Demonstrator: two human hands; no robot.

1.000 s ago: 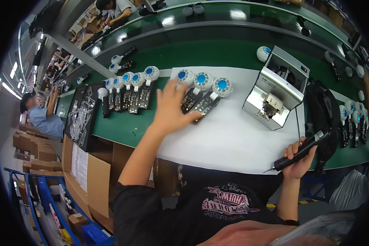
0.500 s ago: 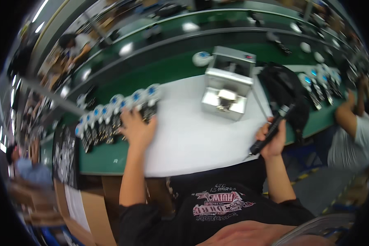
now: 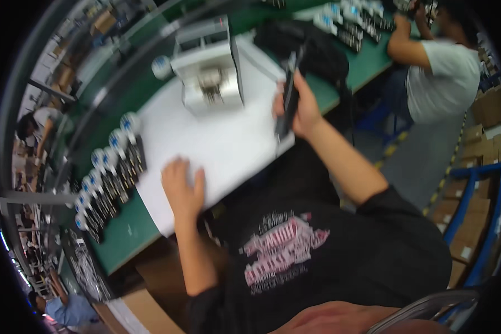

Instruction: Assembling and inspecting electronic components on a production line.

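Observation:
My right hand (image 3: 304, 108) is closed around a slim black electric screwdriver (image 3: 288, 106), whose thin bit points down toward the front edge of the white sheet (image 3: 234, 142). Over the left part of that sheet is my left hand (image 3: 181, 186), slightly blurred, fingers loosely extended, thumb apart, nothing visible in it. To its left lies a slanting row of pieces with round white heads, blue centres and dark metallic strips (image 3: 114, 167). A silver box-shaped device (image 3: 209, 72) stands at the sheet's far side, with a small metal part, blurred, at its front.
A black bag or cloth (image 3: 312, 47) lies right of the device. One loose white-and-blue disc (image 3: 161, 67) sits left of it. Similar pieces (image 3: 353, 22) lie farther right, near a seated person in a white shirt (image 3: 442, 83). A dark tray (image 3: 86, 267) is at the table's left end.
The view has swung to the right. My left hand has left the row of pieces and is now over the white sheet, with nothing visible in it. My right hand still holds the screwdriver.

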